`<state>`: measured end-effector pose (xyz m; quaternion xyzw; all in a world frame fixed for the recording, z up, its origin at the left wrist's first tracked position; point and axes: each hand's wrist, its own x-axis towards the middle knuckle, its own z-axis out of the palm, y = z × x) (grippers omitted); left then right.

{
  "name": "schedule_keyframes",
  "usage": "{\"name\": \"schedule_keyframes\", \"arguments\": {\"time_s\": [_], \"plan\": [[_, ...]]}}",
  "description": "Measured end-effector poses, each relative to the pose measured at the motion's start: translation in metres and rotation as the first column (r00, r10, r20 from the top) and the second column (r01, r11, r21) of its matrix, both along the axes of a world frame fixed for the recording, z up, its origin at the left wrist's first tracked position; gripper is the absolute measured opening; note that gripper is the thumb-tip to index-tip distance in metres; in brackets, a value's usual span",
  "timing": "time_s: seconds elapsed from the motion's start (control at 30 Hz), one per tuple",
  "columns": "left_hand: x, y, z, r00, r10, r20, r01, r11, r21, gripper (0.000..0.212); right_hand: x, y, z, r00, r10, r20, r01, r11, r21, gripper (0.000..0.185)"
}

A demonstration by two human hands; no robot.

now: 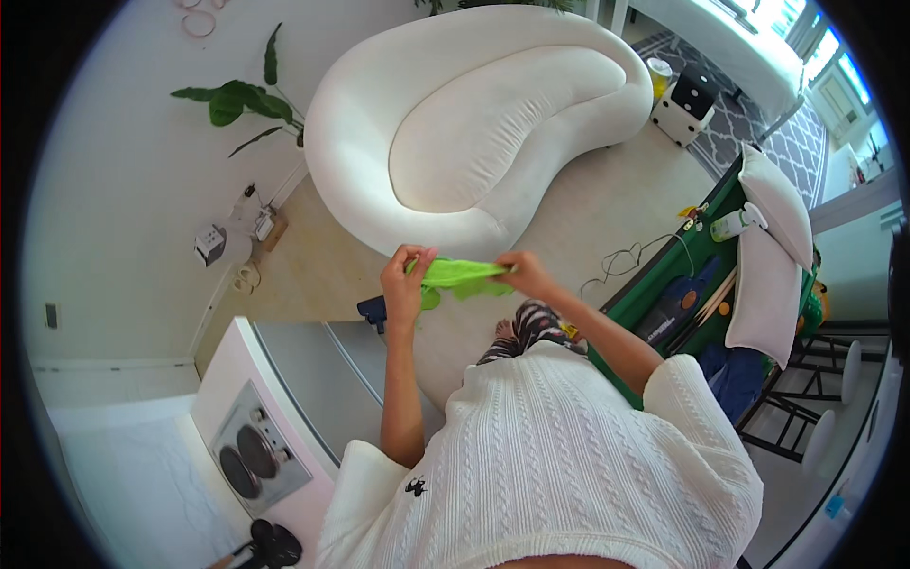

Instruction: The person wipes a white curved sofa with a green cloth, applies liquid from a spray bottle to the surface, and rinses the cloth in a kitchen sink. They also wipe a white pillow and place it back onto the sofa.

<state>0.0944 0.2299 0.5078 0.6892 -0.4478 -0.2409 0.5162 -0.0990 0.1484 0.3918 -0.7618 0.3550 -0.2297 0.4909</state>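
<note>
A bright green cloth is stretched between my two hands in front of my body. My left hand pinches its left end, with the thumb on top. My right hand grips the right end between thumb and fingers. Part of the cloth hangs down below the taut upper edge. Behind it, at the top, stands a white curved sofa.
At the right is a green-topped table with a spray bottle, a handheld vacuum and white cushions. A cable trails to the floor. A white counter with a two-plate hob stands at lower left.
</note>
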Motion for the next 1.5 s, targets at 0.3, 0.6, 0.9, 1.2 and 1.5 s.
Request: {"name": "schedule_keyframes", "arguments": {"time_s": [0.3, 0.6, 0.9, 1.2, 1.5], "plan": [[0.031, -0.217, -0.035, 0.851, -0.162, 0.499, 0.044, 0.97, 0.24, 0.041, -0.059, -0.243, 0.041, 0.967, -0.197, 0.163, 0.16, 0.964, 0.213, 0.02], [0.063, -0.452, -0.107, 0.997, 0.078, -0.015, -0.073, 0.978, 0.194, 0.021, -0.006, -0.52, 0.006, 0.996, -0.055, -0.067, 0.046, 0.99, -0.131, 0.026], [-0.009, -0.475, -0.219, 0.986, -0.094, 0.136, 0.053, 0.959, 0.279, 0.051, -0.032, -0.63, -0.114, 0.928, -0.082, -0.363, -0.061, 0.928, -0.367, 0.021], [-0.012, -0.352, -0.357, 0.901, 0.368, 0.231, -0.412, 0.552, 0.725, 0.082, 0.051, -0.695, -0.241, 0.928, -0.034, -0.37, -0.15, 0.876, -0.459, 0.062], [-0.005, -0.43, -0.371, 0.63, 0.763, 0.145, -0.732, 0.521, 0.438, 0.048, 0.204, -0.509, -0.325, 0.706, 0.174, -0.687, -0.523, 0.782, -0.339, 0.047]]}}
